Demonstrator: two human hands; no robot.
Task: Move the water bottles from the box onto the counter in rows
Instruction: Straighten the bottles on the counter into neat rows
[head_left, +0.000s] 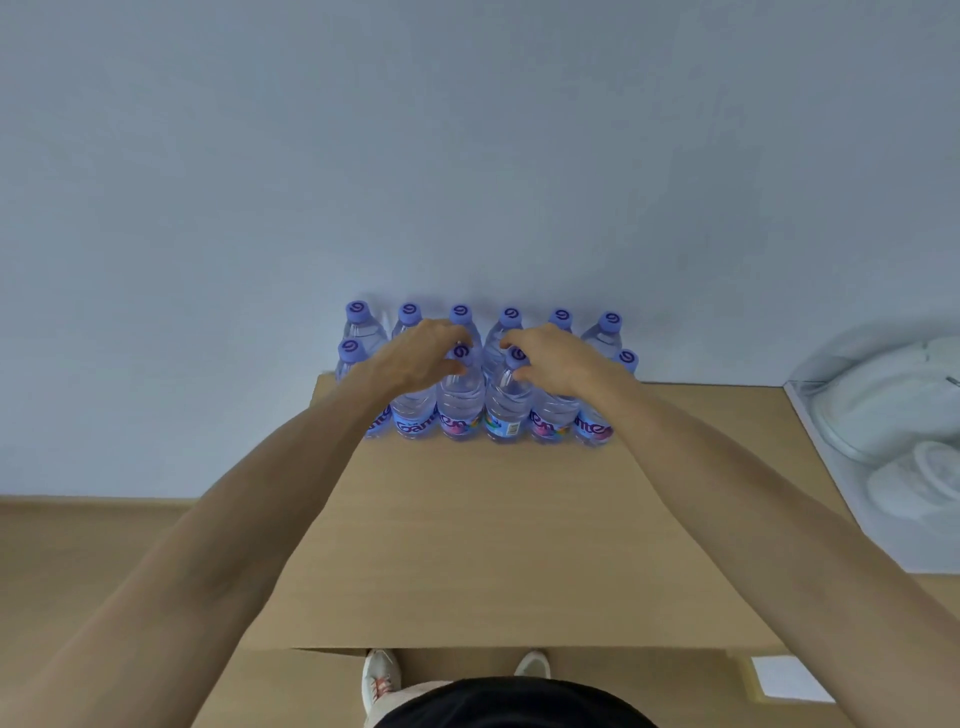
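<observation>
Several clear water bottles with purple caps stand in two rows against the wall at the far edge of the tan counter (493, 545). My left hand (415, 358) grips the neck of a front-row bottle (460, 400), fingers around it just under its cap. My right hand (558, 358) holds the neck of the neighbouring front-row bottle (506, 410) the same way. Both bottles stand upright on the counter, side by side in the middle of the front row. The box is out of view.
A clear plastic bin (883, 415) with white plates and lids sits at the right end of the counter. The pale wall (467, 156) rises right behind the back row (511, 317). My shoes (382, 675) and the floor show below the counter's near edge.
</observation>
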